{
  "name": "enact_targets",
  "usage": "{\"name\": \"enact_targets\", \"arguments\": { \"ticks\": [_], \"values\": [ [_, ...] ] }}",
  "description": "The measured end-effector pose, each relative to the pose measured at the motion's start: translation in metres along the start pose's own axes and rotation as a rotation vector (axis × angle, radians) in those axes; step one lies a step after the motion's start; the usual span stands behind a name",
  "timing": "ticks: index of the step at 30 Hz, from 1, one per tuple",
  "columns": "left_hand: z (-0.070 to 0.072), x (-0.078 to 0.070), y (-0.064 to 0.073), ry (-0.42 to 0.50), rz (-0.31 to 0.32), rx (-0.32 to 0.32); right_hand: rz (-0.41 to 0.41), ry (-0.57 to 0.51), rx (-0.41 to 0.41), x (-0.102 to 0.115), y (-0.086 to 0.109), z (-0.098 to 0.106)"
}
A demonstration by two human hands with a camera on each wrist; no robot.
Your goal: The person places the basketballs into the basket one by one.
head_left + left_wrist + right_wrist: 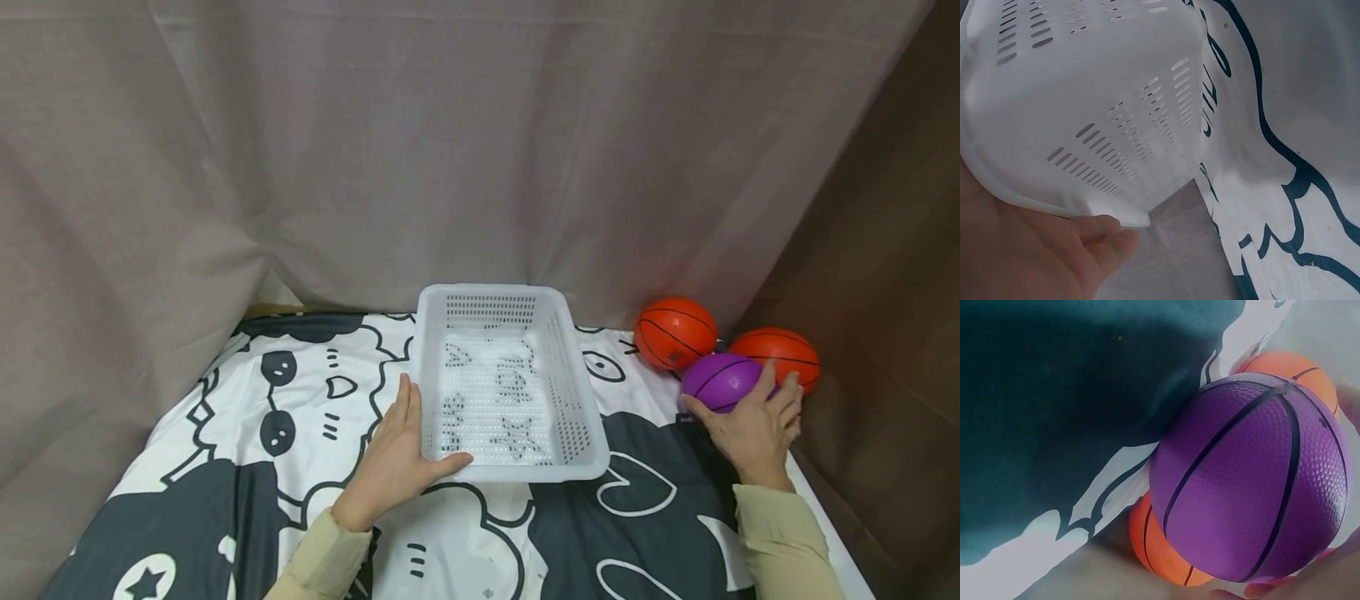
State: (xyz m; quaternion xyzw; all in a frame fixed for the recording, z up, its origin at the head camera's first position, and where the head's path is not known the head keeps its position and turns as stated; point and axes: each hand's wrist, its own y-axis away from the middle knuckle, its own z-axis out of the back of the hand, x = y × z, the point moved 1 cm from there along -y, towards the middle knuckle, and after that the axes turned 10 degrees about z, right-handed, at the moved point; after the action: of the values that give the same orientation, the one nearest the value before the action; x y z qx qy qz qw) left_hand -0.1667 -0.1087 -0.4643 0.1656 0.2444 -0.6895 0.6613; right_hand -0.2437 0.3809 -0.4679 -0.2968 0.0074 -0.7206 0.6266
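Observation:
A white perforated plastic basket (491,473) stands upright in the middle of the patterned cloth. My left hand (397,454) rests at its front left corner, fingers straight along the side wall and thumb over the front rim; in the left wrist view the fingertips touch the basket wall (1035,119). To the right, my right hand (753,433) holds a small purple basketball (717,379), thumb on its left and fingers spread around its right. The purple ball (1254,481) fills much of the right wrist view, where most of the hand lies outside the picture.
Two orange basketballs sit behind the purple one: one at the left (675,333), another at the right (780,354) by the curtain. A grey-brown curtain (375,150) closes off the back and sides. The black-and-white cloth (300,400) covers the table, whose white edge shows at the right.

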Motion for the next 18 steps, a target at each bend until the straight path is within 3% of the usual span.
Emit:
{"name": "enact_targets", "arguments": {
  "ticks": [18],
  "values": [
    [0.0014, -0.0021, 0.0010, -0.012, -0.008, -0.013, -0.020, -0.017, 0.000, -0.0027, 0.0002, -0.0062]
  ]
}}
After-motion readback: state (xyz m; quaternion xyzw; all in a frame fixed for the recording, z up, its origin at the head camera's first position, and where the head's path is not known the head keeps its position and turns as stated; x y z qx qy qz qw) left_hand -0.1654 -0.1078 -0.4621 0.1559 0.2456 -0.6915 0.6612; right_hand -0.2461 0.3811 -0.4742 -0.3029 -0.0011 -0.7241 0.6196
